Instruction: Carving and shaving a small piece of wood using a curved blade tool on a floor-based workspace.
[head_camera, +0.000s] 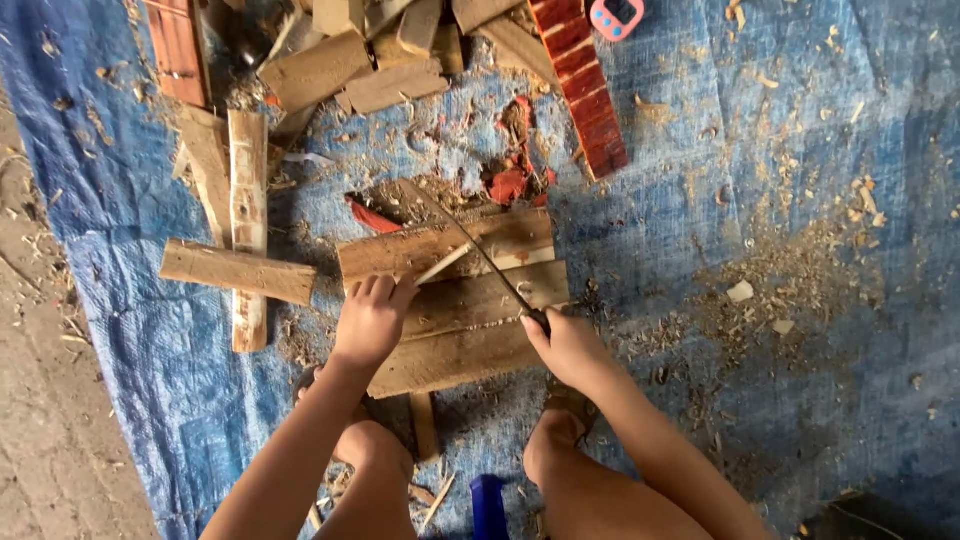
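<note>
Blue tarp (700, 230) strewn with shavings, left hand (372, 318) pinching thin stick (443, 265), right hand (570, 345) clenching knife (470, 242), scrap planks (350, 70) behind

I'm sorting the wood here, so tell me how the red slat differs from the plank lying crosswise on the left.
The red slat is painted red and crossed by grooves; the plank is bare, pale wood with a plain face. The slat runs steeply up and down the picture, clear of other wood along most of its length; the plank lies nearly level, across an upright board. Both are long, flat pieces resting on the blue tarp.
</note>
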